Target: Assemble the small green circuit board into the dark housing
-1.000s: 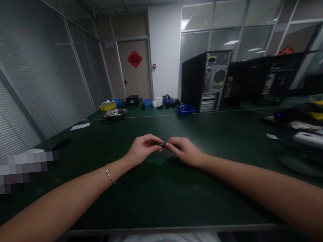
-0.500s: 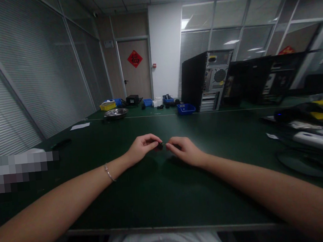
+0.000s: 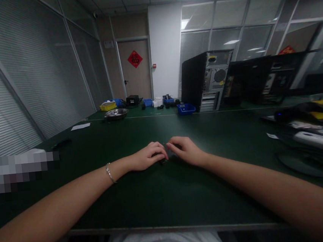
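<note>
My left hand (image 3: 151, 156), with a silver bracelet at the wrist, is turned palm down low over the green table (image 3: 169, 200). Its fingers are curled together over a small dark object (image 3: 162, 161), which is mostly hidden under the fingertips, so its kind does not show. Just to the right, thumb and forefinger of my right hand (image 3: 186, 149) are pinched. A tiny thin bit seems to stick out at their tips, too small to name. The two hands are close together but apart.
Along the back stand a metal dish (image 3: 116, 114), a yellow bin (image 3: 108, 105), a blue bin (image 3: 186, 109) and a black computer tower (image 3: 206, 80). Cables and a silver device (image 3: 319, 140) lie at the right. White paper (image 3: 80, 126) and a dark slim item (image 3: 61, 144) lie left.
My left hand has moved down and slightly right with the small dark object, away from the right fingertips, and turned more palm down. My right hand has stayed nearly still.
</note>
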The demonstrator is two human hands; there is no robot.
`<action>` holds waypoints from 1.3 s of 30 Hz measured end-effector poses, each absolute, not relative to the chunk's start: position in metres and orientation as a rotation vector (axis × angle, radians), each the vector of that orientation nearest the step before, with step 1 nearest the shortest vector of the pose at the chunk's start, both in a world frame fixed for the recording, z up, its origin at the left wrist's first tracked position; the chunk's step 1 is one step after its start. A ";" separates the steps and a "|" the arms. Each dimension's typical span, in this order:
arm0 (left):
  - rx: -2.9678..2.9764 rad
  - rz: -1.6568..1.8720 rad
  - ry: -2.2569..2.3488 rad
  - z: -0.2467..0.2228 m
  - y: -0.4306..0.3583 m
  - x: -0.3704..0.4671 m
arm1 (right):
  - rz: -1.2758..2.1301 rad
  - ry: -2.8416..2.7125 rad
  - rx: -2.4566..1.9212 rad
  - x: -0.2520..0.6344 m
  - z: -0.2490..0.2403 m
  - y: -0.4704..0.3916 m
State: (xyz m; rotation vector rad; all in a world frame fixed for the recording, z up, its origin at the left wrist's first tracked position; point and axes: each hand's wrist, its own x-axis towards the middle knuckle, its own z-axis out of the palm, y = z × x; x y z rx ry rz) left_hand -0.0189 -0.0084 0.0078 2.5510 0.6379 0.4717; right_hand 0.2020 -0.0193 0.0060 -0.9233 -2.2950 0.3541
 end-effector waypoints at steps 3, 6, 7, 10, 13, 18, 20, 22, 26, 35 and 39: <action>2.554 0.481 0.624 0.007 -0.009 -0.019 | 0.347 -2.291 -0.927 0.202 0.006 -0.020; 2.516 0.546 0.656 0.008 -0.010 -0.019 | 0.351 -2.296 -0.941 0.203 0.008 -0.020; 2.495 0.575 0.687 0.009 -0.010 -0.020 | 0.357 -2.301 -0.946 0.204 0.008 -0.020; 2.474 0.598 0.810 0.011 -0.012 -0.020 | 0.380 -2.341 -0.948 0.205 0.009 -0.020; 2.601 0.489 0.903 0.013 -0.013 -0.021 | 0.352 -2.438 -0.947 0.205 0.010 -0.022; 2.740 0.395 0.951 0.013 -0.012 -0.023 | 0.240 -2.600 -0.910 0.205 0.015 -0.028; 2.744 0.398 0.918 0.013 -0.011 -0.025 | 0.231 -2.627 -0.906 0.204 0.016 -0.030; 2.746 0.400 0.880 0.014 -0.010 -0.027 | 0.219 -2.636 -0.916 0.204 0.017 -0.032; 2.721 0.440 0.829 0.015 -0.009 -0.028 | 0.154 -2.619 -0.959 0.202 0.013 -0.031; 2.572 0.548 0.806 0.012 -0.007 -0.028 | 0.108 -2.539 -1.099 0.200 0.008 -0.026; 2.494 0.603 0.816 0.009 -0.004 -0.027 | 0.120 -2.540 -1.076 0.201 0.005 -0.024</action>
